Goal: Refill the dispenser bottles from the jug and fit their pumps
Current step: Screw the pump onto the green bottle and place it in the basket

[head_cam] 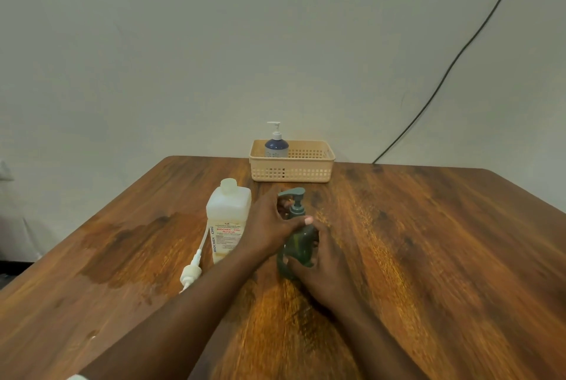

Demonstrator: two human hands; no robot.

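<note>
A dark green dispenser bottle (298,249) stands upright on the wooden table (428,257), its grey-green pump (294,200) sitting on its neck. My left hand (271,226) curls round the pump's collar, thumb across the front. My right hand (321,269) grips the bottle's body from the right. Just left stands the translucent white jug (228,217) with a printed label, its neck showing no cap. A loose white pump (191,270) with its tube lies on the table beside the jug. A blue bottle (276,145) with a white pump stands in the beige basket (294,169).
The basket sits at the table's far edge against a plain wall. A black cable (444,79) runs down the wall to the table's back right. A darker stain (128,244) marks the wood on the left.
</note>
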